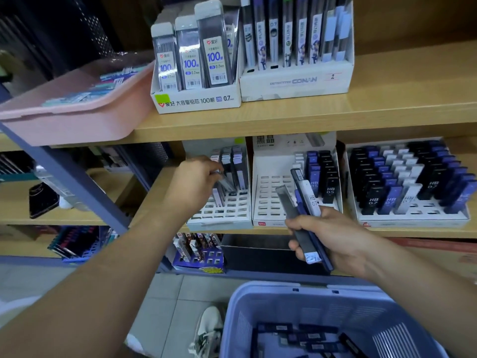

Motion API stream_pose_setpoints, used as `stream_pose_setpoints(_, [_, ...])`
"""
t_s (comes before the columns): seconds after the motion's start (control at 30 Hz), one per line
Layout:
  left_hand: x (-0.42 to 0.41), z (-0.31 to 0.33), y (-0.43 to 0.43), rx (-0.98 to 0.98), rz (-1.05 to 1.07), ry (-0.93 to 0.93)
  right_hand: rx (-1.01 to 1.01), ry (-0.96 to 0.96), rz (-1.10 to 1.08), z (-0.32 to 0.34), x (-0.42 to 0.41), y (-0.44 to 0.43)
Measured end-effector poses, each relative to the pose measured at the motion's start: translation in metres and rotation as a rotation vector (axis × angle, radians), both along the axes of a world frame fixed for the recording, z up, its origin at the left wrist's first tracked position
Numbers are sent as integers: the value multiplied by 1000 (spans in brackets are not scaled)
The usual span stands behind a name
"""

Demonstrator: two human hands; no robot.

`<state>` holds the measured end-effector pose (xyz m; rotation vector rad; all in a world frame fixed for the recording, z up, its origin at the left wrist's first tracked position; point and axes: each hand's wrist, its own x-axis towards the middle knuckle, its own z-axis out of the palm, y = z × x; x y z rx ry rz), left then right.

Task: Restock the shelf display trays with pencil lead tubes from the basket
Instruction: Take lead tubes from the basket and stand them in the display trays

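Far left, pink tub (77,117): sits on the edge of the upper shelf (387,104), with flat packets lying inside.
Left grip (196,182): is inside the left tray (219,220), fingers curled round one clear tube (228,184) that leans tilted over the slots.
Left tray: white, on the middle shelf (413,232); a few tubes stand upright in its back rows.
Lead box (196,102): on the upper shelf above the left tray, holding tall tubes marked 100 and 0.7.
Middle tray (268,218): just beside the left tray; blue and black tubes stand upright along its right side.
Right grip (325,236): closed round a fanned bundle of tubes (307,200), dark, blue and white, held tips-up in front of the middle tray.
Basket (258,306): lilac plastic, low in view under the right arm; loose tubes (309,339) lie flat in it.
Right tray (413,218): packed with black, blue and white tubes marked HB 0.7.
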<state>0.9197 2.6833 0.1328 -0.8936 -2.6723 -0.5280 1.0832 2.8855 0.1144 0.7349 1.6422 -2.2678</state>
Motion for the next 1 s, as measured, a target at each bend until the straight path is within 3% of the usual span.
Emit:
stream_pose_setpoints(0.33, [-11, 13, 8, -326, -91, 77, -7, 27, -4, 4, -2, 2])
stream_pose_setpoints(0.57, [-18, 15, 10, -201, -71, -36, -22, 33, -15, 5, 0, 5])
stream_pose_setpoints(1.0, [-20, 16, 8, -251, -86, 23, -21, 34, -26, 5, 2, 11])
